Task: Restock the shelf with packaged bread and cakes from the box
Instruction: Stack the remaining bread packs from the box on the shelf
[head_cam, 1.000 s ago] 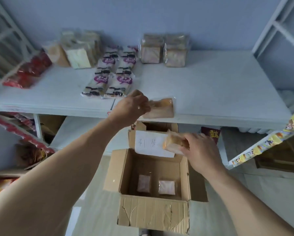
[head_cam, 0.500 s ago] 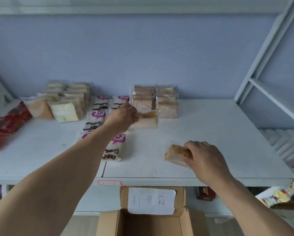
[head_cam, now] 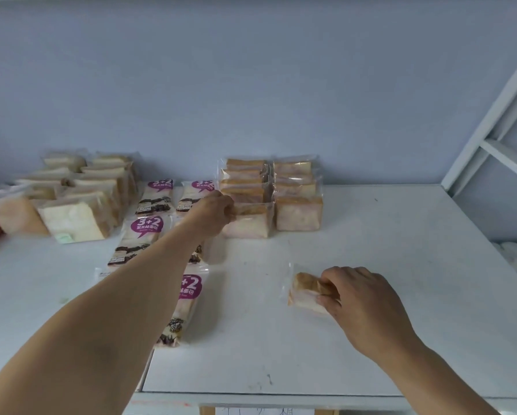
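Two hands each grip a bread pack on the shelf: left hand holds the far pack, right hand the near pack.

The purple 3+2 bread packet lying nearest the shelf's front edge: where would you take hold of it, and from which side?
Grip the purple 3+2 packet across its narrow width near the middle, coming down from above. It lies flat and long, pointing front to back, and its right side is bare shelf, so fingers fit there. The left arm covers its left side, so that side is harder to judge.
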